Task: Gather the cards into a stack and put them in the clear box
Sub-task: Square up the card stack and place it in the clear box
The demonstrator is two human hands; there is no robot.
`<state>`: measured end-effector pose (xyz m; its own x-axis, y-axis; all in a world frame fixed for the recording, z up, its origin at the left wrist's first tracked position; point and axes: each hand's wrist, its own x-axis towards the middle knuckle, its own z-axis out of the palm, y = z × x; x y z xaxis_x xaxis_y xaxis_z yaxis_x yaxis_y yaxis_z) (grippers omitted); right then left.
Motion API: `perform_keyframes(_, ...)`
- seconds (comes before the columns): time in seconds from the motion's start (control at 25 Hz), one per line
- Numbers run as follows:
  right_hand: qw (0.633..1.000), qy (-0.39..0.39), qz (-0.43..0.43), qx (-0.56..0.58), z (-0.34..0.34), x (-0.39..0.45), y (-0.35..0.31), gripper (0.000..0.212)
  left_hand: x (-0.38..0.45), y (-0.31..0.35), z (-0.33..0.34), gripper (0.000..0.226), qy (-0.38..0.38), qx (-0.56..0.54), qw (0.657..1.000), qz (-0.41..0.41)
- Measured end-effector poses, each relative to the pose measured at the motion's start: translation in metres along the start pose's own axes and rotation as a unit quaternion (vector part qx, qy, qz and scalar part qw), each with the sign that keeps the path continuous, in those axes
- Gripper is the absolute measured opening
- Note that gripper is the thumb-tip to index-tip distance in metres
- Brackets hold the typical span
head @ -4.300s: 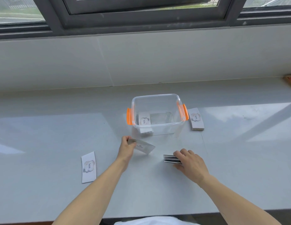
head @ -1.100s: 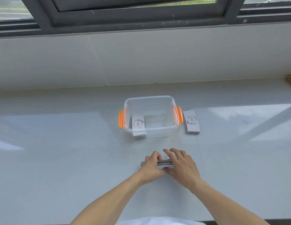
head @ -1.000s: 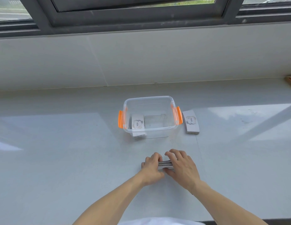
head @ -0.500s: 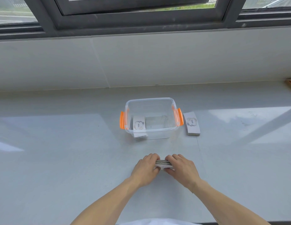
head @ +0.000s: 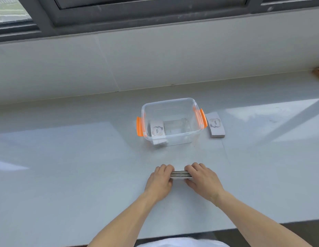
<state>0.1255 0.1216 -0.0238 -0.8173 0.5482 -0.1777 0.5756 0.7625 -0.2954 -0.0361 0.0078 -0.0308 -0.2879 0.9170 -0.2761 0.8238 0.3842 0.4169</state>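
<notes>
Cards (head: 156, 130) lie stacked at clear box's (head: 170, 102) left inside wall.

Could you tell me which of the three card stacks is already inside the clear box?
The stack with the "love" label, at the clear box's left end. Another lies outside, right of the box; the third is between both hands.

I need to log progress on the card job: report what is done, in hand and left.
Done: one white card stack lies inside the clear plastic box with orange handles. In hand: the left hand and right hand press a second stack of cards between them on the pale countertop. Left: boxing that stack, plus a third stack lying right of the box.
</notes>
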Motion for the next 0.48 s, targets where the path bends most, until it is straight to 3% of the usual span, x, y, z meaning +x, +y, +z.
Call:
perform_keyframes(0.2,0.999,0.036,0.022,-0.017,0.000,-0.007,-0.008,0.041,0.010,-0.008,-0.008,0.025,-0.032,-0.008,0.999,0.029)
perform_keyframes(0.36,0.995,0.065,0.028,-0.067,0.000,-0.014,-0.012,0.029,0.015,-0.010,-0.013,0.022,-0.056,0.011,0.997,0.058)
perform_keyframes(0.48,0.997,0.045,0.058,-0.024,-0.005,-0.009,-0.011,0.025,0.025,-0.009,-0.021,0.022,-0.083,-0.038,0.995,0.039)
